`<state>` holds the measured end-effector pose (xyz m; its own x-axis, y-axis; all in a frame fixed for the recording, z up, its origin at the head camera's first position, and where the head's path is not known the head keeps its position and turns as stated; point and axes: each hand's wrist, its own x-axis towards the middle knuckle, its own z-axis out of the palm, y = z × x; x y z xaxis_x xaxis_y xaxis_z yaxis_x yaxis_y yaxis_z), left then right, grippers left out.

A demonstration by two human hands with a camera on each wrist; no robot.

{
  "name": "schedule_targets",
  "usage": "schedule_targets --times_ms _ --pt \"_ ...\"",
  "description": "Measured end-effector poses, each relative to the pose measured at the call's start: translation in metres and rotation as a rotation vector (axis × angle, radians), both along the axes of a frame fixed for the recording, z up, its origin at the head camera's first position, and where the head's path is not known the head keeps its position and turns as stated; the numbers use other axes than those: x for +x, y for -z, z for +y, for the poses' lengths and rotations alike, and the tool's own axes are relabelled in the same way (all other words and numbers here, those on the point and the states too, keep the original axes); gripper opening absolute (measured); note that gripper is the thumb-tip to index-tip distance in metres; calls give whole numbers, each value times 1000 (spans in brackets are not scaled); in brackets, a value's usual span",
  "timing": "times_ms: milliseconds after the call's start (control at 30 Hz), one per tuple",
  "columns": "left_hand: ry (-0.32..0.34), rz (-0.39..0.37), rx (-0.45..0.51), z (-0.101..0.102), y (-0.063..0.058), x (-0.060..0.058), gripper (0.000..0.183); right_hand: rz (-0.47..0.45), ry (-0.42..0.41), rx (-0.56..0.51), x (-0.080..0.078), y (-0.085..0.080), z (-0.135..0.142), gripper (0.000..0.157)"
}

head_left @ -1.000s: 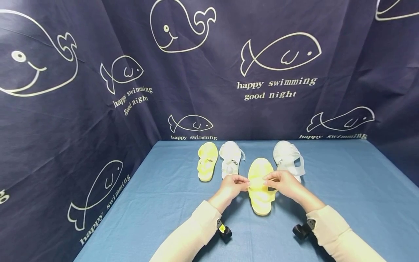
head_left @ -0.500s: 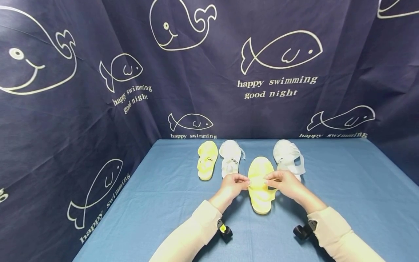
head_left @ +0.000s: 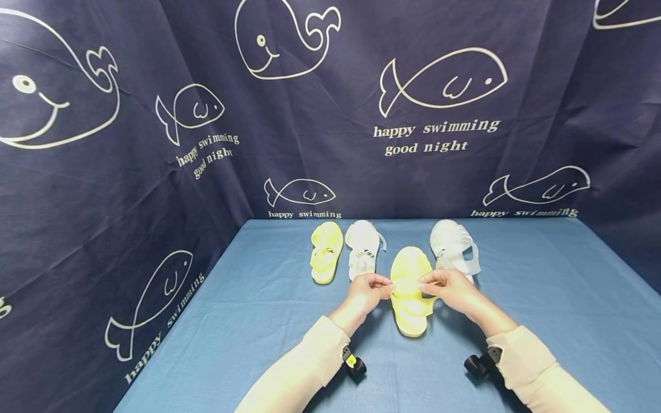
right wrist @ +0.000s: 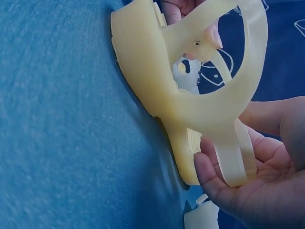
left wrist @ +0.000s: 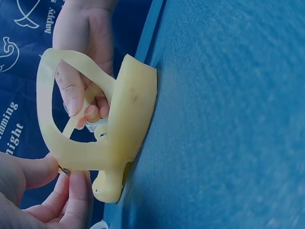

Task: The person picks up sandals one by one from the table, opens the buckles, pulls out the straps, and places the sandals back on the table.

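Observation:
A yellow sandal (head_left: 411, 318) stands on the blue cloth, its heel end toward the person and its toe pointing away. My left hand (head_left: 368, 293) pinches the left side of its strap between thumb and fingertips; in the left wrist view a small metal piece (left wrist: 64, 170) shows at that pinch. On the opposite side, my right hand (head_left: 455, 293) holds the other strap part, with fingers (right wrist: 209, 174) around the loop (right wrist: 232, 160) in the right wrist view. The sole (left wrist: 138, 105) rests on the cloth.
Behind the hands lie a second yellow sandal (head_left: 326, 258) and a white sandal (head_left: 362, 241) at left, and another white sandal (head_left: 449, 244) at right. Dark blue curtains with fish prints (head_left: 444, 80) hang along the table's (head_left: 268, 321) back and left sides.
My right hand has shifted very slightly to the right at the strap. The left hand and the sandals stay almost where they were.

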<state>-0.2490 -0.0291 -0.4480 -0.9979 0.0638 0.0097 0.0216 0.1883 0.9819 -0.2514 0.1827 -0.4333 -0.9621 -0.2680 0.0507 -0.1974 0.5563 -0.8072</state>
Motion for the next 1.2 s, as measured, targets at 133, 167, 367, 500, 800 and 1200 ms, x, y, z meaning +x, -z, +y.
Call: schedule_targets --times_ms 133,167,367,500,800,1200 --pt "-7 4 -1 1 1 0 6 -12 3 6 1 -3 0 25" --pt "-8 6 -2 1 1 0 6 -15 3 8 1 -3 0 25" --pt "-15 -3 12 1 2 0 6 -30 4 2 3 -5 1 26" --pt "-19 3 24 1 3 0 7 -19 -5 -13 3 -5 3 27" --pt "-14 -9 36 1 3 1 8 -9 21 -46 5 -9 11 33" --pt "22 -55 106 -1 5 3 17 -63 86 -108 3 -19 14 42"
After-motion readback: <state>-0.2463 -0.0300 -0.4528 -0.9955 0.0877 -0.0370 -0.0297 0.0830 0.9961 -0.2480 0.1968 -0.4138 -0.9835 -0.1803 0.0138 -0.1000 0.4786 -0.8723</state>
